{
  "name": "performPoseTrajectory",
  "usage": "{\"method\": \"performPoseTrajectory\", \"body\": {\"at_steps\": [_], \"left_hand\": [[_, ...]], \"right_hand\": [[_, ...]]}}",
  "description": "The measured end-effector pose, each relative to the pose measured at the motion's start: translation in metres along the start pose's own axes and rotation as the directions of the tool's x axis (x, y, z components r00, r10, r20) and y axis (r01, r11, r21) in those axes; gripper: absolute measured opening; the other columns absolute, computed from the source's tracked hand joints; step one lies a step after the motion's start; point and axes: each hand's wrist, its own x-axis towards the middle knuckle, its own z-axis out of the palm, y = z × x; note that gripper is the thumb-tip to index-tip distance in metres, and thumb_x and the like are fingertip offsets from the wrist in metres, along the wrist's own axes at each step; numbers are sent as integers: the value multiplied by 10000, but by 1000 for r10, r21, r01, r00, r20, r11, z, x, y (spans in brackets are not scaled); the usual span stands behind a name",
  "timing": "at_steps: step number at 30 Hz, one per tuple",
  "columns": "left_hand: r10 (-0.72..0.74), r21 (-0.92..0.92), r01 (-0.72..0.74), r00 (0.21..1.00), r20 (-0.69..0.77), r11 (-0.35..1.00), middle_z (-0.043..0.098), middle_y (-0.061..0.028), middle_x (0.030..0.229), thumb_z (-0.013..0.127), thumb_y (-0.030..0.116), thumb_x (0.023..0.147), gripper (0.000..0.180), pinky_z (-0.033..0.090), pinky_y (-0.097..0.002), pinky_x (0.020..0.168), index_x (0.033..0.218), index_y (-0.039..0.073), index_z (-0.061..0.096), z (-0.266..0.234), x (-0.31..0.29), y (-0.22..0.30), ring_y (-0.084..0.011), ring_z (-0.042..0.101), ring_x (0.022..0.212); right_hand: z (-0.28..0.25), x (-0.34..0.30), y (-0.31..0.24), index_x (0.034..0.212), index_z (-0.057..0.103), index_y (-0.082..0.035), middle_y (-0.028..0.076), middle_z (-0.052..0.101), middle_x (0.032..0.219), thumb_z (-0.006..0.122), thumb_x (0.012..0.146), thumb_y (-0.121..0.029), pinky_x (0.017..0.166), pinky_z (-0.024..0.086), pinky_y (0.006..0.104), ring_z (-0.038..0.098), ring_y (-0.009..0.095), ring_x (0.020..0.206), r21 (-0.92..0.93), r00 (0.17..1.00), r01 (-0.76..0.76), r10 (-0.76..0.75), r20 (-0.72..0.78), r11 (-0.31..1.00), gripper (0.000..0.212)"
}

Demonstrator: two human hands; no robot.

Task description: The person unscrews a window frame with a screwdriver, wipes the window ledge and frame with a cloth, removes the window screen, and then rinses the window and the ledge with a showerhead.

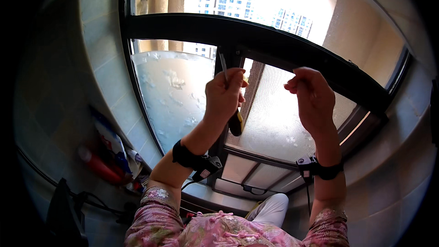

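Note:
In front of the dark window frame, my left hand is closed around a screwdriver. The screwdriver has a black and yellow handle that sticks out below my fist. Its thin metal shaft points up toward the upright bar of the frame, near the corner where that bar meets the crossbar. I cannot tell whether the tip touches the frame. My right hand is raised before the mesh-covered window panel, fingers curled and pinched together. Whatever is between those fingertips, if anything, is too small to make out.
Left of the bar is a frosted pane with a raised pattern. Tiled walls close in on both sides. At lower left are a red bottle, a blue and white packet and dark cables. Black straps with small devices sit on both forearms.

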Motion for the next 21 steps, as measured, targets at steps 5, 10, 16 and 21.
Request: {"method": "performPoseTrajectory", "body": {"at_steps": [5, 10, 16, 21], "left_hand": [[179, 338, -137, 979, -99, 931, 584, -35, 661, 623, 186, 778, 256, 383, -174, 365, 960, 8, 594, -17, 36, 5, -56, 501, 444], [47, 363, -69, 997, 68, 929, 577, -30, 610, 652, 147, 739, 236, 387, -176, 404, 914, -5, 605, -19, 46, 18, -57, 518, 483], [-20, 292, 14, 1000, 15, 956, 576, -34, 594, 649, 116, 730, 199, 397, -185, 388, 886, -2, 612, -17, 39, 27, -69, 520, 450], [-54, 280, 37, 997, 52, 959, 576, -44, 631, 631, 100, 747, 222, 399, -189, 369, 926, -22, 582, -20, 45, 29, -70, 510, 461]], "right_hand": [[16, 56, 0, 898, 558, -31, 121, 603, 780, 506, 738, 22, 586, 497, 276, 608, 216, 692, -659, 911, 389, -374, 172, 644, 176], [35, 62, 8, 871, 596, -49, 105, 614, 767, 513, 728, -31, 613, 492, 303, 600, 220, 698, -758, 951, 302, -235, 199, 578, 166], [37, 55, 10, 827, 608, -62, 83, 612, 754, 516, 709, -37, 650, 484, 318, 593, 213, 713, -742, 950, 283, -285, 128, 608, 152], [37, 56, 12, 794, 601, -71, 73, 606, 736, 525, 703, -49, 648, 483, 319, 592, 214, 698, -718, 948, 277, -304, 96, 638, 120]]}}
